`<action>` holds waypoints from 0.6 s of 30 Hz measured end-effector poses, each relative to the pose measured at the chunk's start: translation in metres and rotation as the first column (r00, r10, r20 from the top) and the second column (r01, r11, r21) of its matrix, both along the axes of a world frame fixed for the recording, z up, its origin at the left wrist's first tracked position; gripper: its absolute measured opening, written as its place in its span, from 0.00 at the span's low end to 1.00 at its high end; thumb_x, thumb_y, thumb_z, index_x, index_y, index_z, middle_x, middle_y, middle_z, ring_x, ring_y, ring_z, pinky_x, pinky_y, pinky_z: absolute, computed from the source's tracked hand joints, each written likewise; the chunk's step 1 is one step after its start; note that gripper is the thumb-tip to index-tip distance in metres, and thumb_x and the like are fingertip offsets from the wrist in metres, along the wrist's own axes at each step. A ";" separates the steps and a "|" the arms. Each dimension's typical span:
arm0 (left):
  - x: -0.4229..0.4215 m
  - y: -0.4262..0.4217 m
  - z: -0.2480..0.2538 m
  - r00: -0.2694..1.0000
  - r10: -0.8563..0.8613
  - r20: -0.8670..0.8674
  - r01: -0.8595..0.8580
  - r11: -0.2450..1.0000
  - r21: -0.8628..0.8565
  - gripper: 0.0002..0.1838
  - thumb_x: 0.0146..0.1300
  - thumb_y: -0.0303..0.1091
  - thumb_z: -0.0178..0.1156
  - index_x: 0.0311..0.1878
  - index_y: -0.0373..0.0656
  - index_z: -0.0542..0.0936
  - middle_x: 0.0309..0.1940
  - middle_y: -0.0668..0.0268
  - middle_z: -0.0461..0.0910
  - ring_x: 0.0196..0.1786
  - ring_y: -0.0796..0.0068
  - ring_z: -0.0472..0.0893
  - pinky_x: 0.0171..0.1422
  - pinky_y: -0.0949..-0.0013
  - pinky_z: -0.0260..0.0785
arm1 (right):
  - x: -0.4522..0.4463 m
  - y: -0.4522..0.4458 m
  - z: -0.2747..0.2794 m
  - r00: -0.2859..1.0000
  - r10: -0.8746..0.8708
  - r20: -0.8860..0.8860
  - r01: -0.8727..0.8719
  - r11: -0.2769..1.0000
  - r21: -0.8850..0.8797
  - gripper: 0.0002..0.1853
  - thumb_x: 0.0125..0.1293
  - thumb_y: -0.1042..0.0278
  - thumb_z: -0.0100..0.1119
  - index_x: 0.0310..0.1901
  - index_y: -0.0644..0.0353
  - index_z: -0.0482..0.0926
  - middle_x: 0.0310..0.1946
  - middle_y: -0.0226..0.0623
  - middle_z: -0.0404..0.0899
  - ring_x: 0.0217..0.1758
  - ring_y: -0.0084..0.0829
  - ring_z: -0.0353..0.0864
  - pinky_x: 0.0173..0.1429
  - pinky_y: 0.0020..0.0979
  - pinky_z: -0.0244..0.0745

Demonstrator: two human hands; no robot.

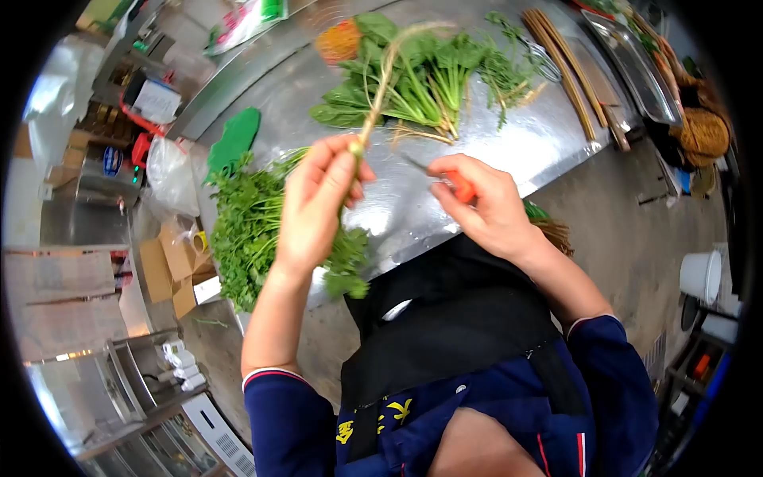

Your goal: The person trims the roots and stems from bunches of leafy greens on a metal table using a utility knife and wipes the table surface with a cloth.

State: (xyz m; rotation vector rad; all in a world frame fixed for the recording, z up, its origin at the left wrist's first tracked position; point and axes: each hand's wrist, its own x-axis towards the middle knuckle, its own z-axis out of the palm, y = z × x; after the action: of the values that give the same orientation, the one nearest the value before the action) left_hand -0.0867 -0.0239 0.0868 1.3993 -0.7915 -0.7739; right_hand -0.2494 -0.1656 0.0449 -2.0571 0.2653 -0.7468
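Note:
My left hand (318,195) is closed around the stem of a cilantro plant (373,115). Its long pale root points up and away over the table, and its leaves hang below the hand. In my right hand (493,207) is a small knife (462,187) with an orange handle; its short blade points left, apart from the root. A heap of cilantro (246,226) lies left of my left hand. Beyond both hands, a bunch of leafy greens with pale roots, resembling spinach (397,87), rests on the steel table (310,83).
A green cloth-like piece (236,133) and an orange mesh bundle (338,41) lie on the table. Long wooden sticks (563,75) and a metal tray (636,67) are at the right. A cardboard box (179,258) stands left, a white bucket (700,277) on the floor right.

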 end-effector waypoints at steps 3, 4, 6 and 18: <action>-0.023 -0.004 -0.023 0.966 -0.123 -0.228 0.120 0.992 -0.027 0.15 0.70 0.36 0.50 0.52 0.36 0.72 0.33 0.68 0.76 0.30 0.85 0.69 0.35 0.81 0.62 | -0.005 -0.001 -0.002 1.000 -0.020 -0.017 0.017 0.993 -0.121 0.14 0.50 0.77 0.62 0.40 0.58 0.73 0.29 0.36 0.76 0.30 0.36 0.78 0.32 0.32 0.73; -0.027 -0.005 -0.026 0.958 -0.149 -0.245 0.146 0.989 -0.034 0.16 0.70 0.38 0.50 0.52 0.35 0.72 0.33 0.68 0.76 0.31 0.85 0.69 0.36 0.80 0.62 | -0.007 -0.002 0.001 0.999 -0.014 -0.038 0.008 0.990 -0.141 0.14 0.49 0.77 0.62 0.40 0.58 0.73 0.29 0.35 0.76 0.30 0.37 0.78 0.32 0.33 0.73; -0.032 -0.008 -0.029 0.952 -0.185 -0.242 0.184 0.983 -0.030 0.16 0.70 0.39 0.51 0.52 0.35 0.72 0.33 0.68 0.76 0.31 0.85 0.69 0.36 0.80 0.62 | -0.010 -0.003 0.000 0.999 -0.009 -0.054 -0.002 0.980 -0.198 0.15 0.47 0.78 0.63 0.38 0.57 0.73 0.28 0.33 0.75 0.30 0.38 0.78 0.31 0.35 0.72; -0.051 -0.029 -0.039 0.912 -0.247 -0.329 0.248 0.968 -0.038 0.16 0.68 0.41 0.53 0.49 0.37 0.73 0.30 0.69 0.75 0.29 0.85 0.68 0.33 0.81 0.60 | -0.026 -0.013 -0.007 0.995 -0.102 -0.003 0.099 0.963 -0.250 0.11 0.48 0.77 0.61 0.33 0.56 0.70 0.24 0.33 0.74 0.28 0.38 0.77 0.30 0.36 0.72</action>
State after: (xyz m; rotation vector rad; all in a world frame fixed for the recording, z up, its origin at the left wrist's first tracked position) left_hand -0.1380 -0.0525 0.0478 1.1411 -0.7077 -1.1753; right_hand -0.2757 -0.1788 0.0378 -2.3016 0.2990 -0.8629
